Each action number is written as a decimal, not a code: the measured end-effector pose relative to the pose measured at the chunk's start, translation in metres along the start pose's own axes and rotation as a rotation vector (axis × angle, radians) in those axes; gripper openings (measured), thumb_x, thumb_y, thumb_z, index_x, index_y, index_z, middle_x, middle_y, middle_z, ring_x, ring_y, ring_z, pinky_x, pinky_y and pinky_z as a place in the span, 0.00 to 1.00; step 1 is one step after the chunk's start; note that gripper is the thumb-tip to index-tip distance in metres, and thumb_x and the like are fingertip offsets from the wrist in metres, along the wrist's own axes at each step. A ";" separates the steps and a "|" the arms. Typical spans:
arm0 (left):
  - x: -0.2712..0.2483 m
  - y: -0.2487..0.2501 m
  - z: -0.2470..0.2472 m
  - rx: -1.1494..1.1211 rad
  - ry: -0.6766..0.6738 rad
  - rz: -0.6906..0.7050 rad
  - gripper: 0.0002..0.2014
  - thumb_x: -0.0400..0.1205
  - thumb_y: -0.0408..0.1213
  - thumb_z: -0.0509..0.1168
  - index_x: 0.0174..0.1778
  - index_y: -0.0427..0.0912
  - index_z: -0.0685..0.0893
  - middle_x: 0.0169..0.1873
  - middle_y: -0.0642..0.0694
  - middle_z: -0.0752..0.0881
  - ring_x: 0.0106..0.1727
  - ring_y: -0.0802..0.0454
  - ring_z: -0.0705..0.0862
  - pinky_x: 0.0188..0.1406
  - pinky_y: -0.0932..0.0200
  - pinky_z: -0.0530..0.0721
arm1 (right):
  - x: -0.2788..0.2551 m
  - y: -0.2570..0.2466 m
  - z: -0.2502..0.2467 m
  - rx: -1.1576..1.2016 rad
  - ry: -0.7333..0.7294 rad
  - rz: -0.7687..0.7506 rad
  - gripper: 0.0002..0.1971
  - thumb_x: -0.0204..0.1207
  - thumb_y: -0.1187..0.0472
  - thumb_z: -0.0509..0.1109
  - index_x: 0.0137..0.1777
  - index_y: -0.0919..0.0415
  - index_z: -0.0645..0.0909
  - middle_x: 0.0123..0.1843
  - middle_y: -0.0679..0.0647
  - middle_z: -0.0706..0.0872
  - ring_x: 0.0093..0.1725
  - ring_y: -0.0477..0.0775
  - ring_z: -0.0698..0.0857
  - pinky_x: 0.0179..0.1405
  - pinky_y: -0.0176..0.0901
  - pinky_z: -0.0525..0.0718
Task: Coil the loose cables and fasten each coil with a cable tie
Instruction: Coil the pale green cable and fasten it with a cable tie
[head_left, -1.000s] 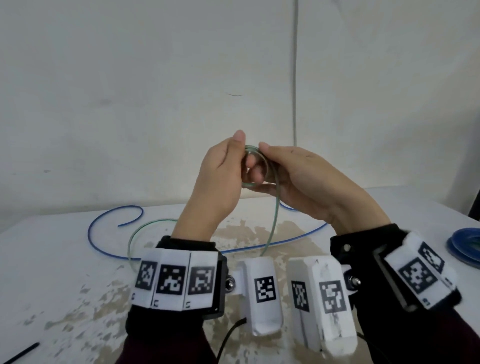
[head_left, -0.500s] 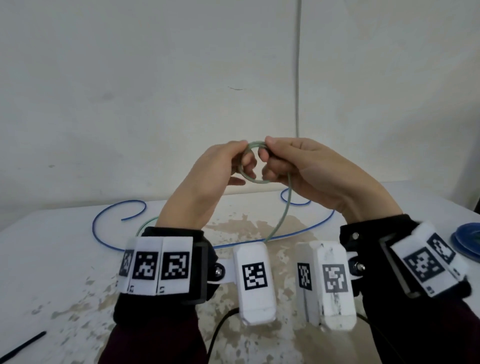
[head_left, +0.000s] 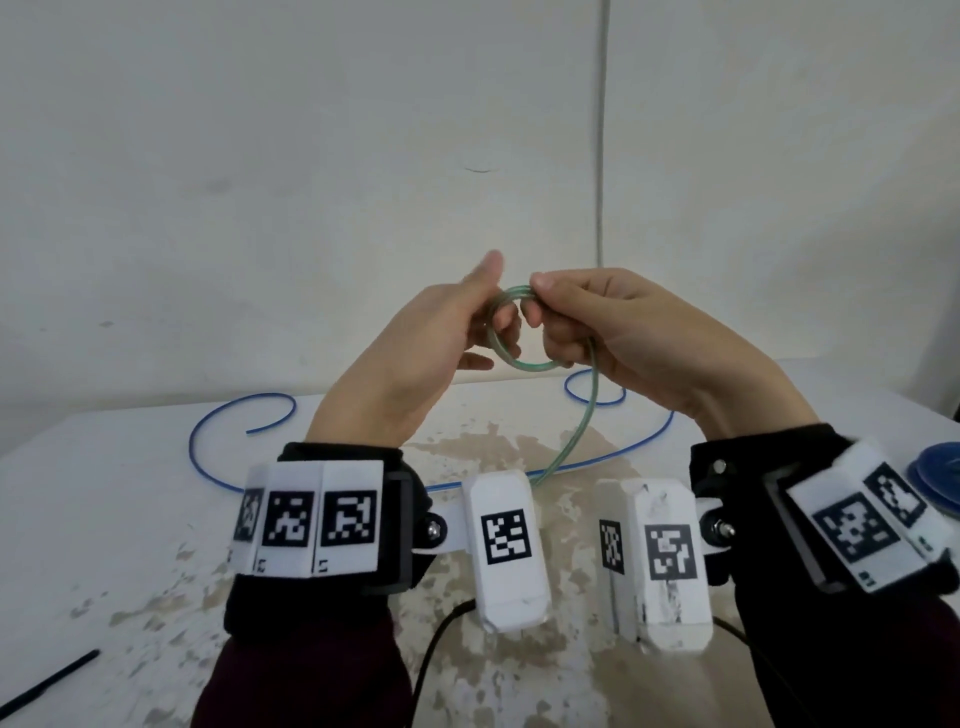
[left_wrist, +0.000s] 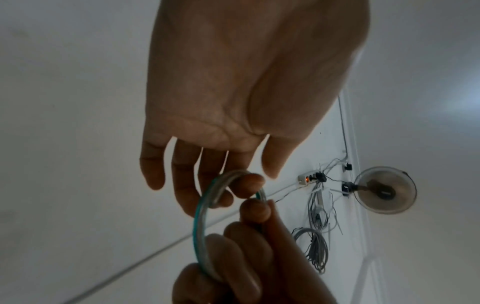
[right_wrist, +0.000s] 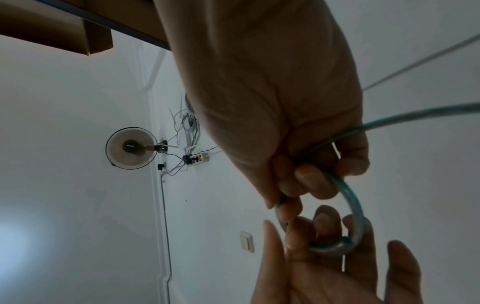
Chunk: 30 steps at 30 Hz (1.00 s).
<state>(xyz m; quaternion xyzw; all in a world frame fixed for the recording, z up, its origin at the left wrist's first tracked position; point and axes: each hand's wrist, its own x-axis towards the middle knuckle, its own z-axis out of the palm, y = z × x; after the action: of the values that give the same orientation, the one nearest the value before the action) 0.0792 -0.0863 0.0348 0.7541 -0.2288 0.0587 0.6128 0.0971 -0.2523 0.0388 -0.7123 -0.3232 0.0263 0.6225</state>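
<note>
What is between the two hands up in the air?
A small green cable coil sits between the left hand and right hand, seen clearly in the head view.

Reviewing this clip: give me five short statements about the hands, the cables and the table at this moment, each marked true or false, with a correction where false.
1. The right hand pinches the small coil of translucent green cable. True.
2. The thin blue cable is held up off the white table. False: it lies loose on the table.
3. A free length of the green cable hangs from the coil toward the table. True.
4. A cable tie already fastens the green coil. False: none shows on it; a black cable tie lies at the table's near left.
5. The left hand rests flat on the table. False: it is raised at the coil, fingers through the loop.
</note>
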 end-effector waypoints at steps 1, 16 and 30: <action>0.000 0.001 0.002 0.020 0.011 0.012 0.25 0.89 0.45 0.49 0.25 0.49 0.76 0.36 0.48 0.79 0.39 0.51 0.77 0.54 0.49 0.73 | -0.001 0.000 -0.001 -0.012 -0.004 -0.003 0.18 0.85 0.57 0.56 0.35 0.60 0.79 0.23 0.45 0.68 0.27 0.47 0.66 0.29 0.31 0.68; 0.002 0.001 0.009 -0.113 0.009 -0.029 0.22 0.88 0.41 0.53 0.28 0.42 0.77 0.28 0.47 0.77 0.34 0.50 0.74 0.46 0.50 0.69 | 0.002 0.001 0.000 -0.031 0.055 0.017 0.19 0.87 0.55 0.55 0.34 0.59 0.73 0.23 0.46 0.61 0.23 0.47 0.60 0.35 0.39 0.66; 0.001 0.004 -0.001 -0.325 -0.010 -0.035 0.17 0.88 0.36 0.49 0.34 0.38 0.72 0.28 0.43 0.69 0.25 0.53 0.70 0.29 0.64 0.74 | 0.004 -0.001 0.008 0.087 0.063 0.005 0.18 0.87 0.57 0.53 0.36 0.62 0.73 0.23 0.47 0.62 0.24 0.46 0.64 0.30 0.32 0.69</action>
<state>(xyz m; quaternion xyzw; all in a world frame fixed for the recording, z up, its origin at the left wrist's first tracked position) 0.0783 -0.0866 0.0389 0.6494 -0.2252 0.0062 0.7264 0.0964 -0.2437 0.0391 -0.6858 -0.3001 0.0197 0.6627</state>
